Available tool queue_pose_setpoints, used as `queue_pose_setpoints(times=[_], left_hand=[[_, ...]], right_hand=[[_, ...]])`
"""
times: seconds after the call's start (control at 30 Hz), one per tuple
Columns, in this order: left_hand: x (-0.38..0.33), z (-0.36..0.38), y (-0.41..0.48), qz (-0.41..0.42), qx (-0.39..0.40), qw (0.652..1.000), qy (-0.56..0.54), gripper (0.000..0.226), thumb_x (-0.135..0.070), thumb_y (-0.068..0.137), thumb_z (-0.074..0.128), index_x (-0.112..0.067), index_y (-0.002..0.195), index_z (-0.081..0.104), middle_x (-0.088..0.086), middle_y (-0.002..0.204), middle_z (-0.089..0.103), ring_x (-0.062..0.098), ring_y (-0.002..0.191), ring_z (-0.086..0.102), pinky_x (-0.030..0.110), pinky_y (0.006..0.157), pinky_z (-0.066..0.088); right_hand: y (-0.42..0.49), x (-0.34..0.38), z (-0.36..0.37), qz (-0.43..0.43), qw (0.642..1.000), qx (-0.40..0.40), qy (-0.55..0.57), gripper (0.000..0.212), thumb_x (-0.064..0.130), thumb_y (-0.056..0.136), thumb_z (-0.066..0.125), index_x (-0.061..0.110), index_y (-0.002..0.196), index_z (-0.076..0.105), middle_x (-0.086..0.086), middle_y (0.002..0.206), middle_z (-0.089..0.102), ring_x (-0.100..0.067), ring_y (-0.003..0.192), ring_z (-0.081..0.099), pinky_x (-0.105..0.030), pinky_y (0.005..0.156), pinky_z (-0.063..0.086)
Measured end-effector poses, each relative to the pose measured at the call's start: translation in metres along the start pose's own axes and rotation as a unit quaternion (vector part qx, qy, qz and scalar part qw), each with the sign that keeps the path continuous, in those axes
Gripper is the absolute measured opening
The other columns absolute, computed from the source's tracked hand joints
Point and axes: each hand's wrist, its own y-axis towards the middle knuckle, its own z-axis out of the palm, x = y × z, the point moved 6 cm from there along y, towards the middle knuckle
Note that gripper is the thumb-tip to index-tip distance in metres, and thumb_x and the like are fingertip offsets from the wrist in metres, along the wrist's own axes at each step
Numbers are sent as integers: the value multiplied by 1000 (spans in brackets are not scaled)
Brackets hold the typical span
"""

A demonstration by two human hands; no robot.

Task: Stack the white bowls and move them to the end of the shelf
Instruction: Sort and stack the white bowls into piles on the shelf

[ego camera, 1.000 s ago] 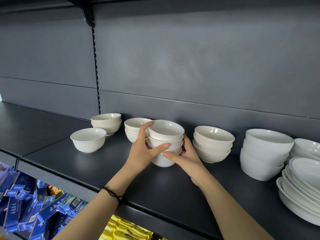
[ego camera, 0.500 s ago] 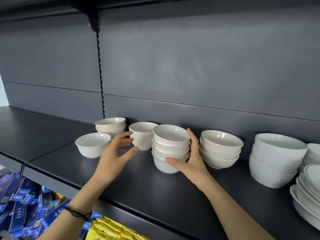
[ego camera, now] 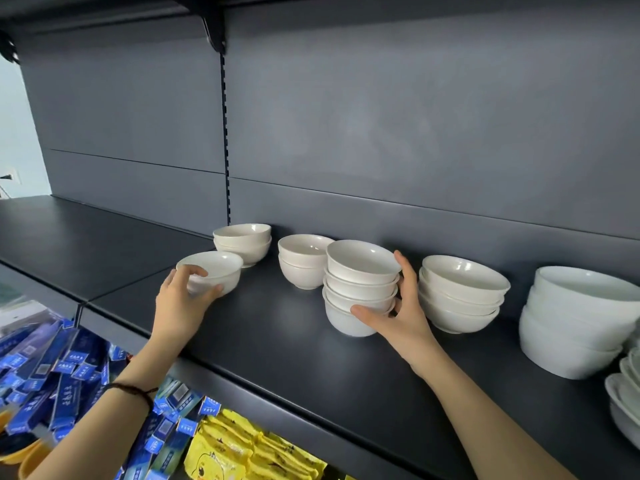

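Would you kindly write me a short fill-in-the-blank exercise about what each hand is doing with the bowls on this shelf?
1. The left hand grips a ____ white bowl, not a stack.
2. The right hand steadies a stack of ____ bowls.
3. All the bowls rest on a ____ coloured shelf.
4. The cord bracelet sits on the ____ wrist.

Missing words: single; four; dark grey; left

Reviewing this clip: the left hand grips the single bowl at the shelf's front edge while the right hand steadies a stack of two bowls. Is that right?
Not quite. The head view shows the stack under the right hand is four bowls, not two. The rest holds: the left hand grips the single bowl near the front edge of the shelf.
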Motion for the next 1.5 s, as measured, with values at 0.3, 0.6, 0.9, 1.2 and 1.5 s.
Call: queue_pose_setpoints(times=[0.3,0.6,0.9,1.2,1.5], left_hand=[[0,7,2,-11,25,1000,-11,31,-22,86,73,-9,97,47,14,106,54,33,97,51,36,75,37],[-31,1,-6,39,-4,997,-73,31,-26,86,73,-10,95,48,17,96,62,35,90,57,28,64,41],[-120,10,-29,148,-20,940,-308,24,-38,90,64,-34,96,41,0,85,59,-3,71,56,11,63,42],[-167,62,-43,206,85,894,-388,28,-43,79,63,-29,92,43,-6,83,60,9,76,59,22,69,47],[-173,90,-46,232,127,908,-324,28,-48,78,66,-36,90,43,-17,88,54,11,84,53,22,77,42]], right_hand=[[1,-2,-1,-1,1000,-3,-1,100,42,55,87,76,126,24,30,147,36,-5,136,43,-37,112,42],[2,-3,-3,0,1000,0,2,101,21,69,89,71,128,23,37,141,35,-5,136,42,-32,110,42],[2,-5,-4,11,1000,3,-5,103,18,71,88,70,128,20,33,144,36,8,132,42,-27,109,41],[3,-8,-3,42,999,13,-12,123,24,68,89,54,147,0,48,127,29,12,126,41,-31,113,38],[5,-10,-3,27,999,14,-18,117,32,64,90,57,142,6,40,136,32,1,135,40,-27,107,42]])
